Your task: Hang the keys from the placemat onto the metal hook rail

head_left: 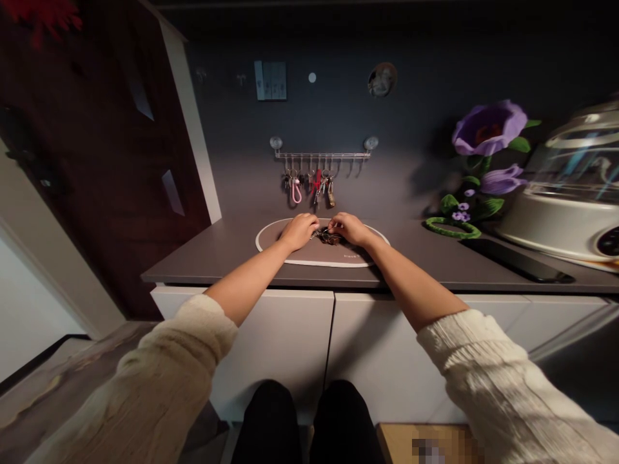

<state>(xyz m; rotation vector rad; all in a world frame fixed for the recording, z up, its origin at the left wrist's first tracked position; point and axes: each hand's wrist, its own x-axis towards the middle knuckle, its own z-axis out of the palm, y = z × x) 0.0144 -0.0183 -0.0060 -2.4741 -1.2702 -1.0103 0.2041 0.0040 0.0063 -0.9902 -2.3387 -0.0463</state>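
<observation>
A small bunch of keys [329, 237] lies on an oval brown mat [319, 259] with a pale rim, on the dark countertop. From the left side my left hand [300, 231] reaches in, its fingers curled and pinched at the left end of the bunch. My right hand [349, 228] comes from the other side, with thumb and fingertips pressed together on the bunch's right part. Both sets of fingers hide some of the keys. Behind the hands, a metal hook rail [323, 155] on the wall carries several keys, a pink loop [296, 191] and a red strap [318, 180].
To the right stand purple fabric flowers [491, 129] with a green ring base, and a cream appliance [556, 219] with a clear cover. A black phone [520, 260] lies before them. White cabinet doors [271, 348] are below; a dark door [111, 161] is at left.
</observation>
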